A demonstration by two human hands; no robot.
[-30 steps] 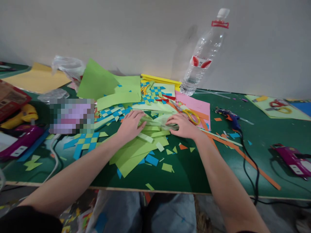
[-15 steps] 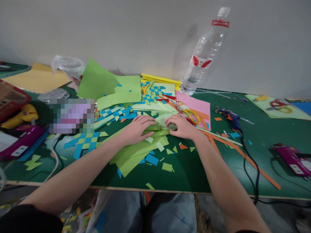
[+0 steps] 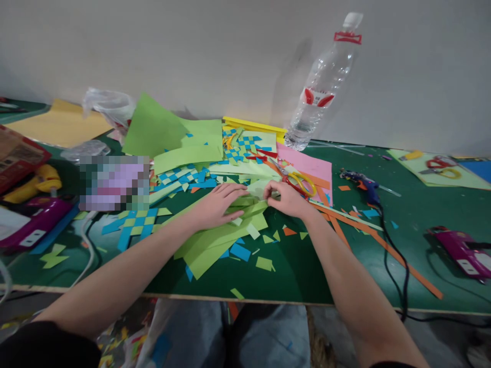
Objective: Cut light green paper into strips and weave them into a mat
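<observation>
My left hand (image 3: 220,205) lies over a heap of green paper strips (image 3: 249,208), its fingers stretched out and apart. At the heap's right end my right hand (image 3: 284,198) is curled, with thumb and fingertips pinched at the tip of a green strip. Pale green paper (image 3: 258,190) shows between the two hands. Under the heap lies a larger green sheet (image 3: 207,250). Just behind my right hand rest yellow-and-red-handled scissors (image 3: 303,183). Woven blue-and-green paper pieces (image 3: 245,145) lie behind the heap, and another woven piece (image 3: 138,222) is left of my left forearm.
A clear plastic bottle (image 3: 322,84) leans at the wall. To the right are a blue glue gun (image 3: 366,188) with a black cord, orange strips (image 3: 402,258) and a purple device (image 3: 462,250). A phone-like object (image 3: 115,184), partly blurred, lies left. Paper scraps (image 3: 264,263) dot the green table.
My left hand has moved right along the strips, closer to my right hand. My right hand's fingers have curled in tighter at the strip's end.
</observation>
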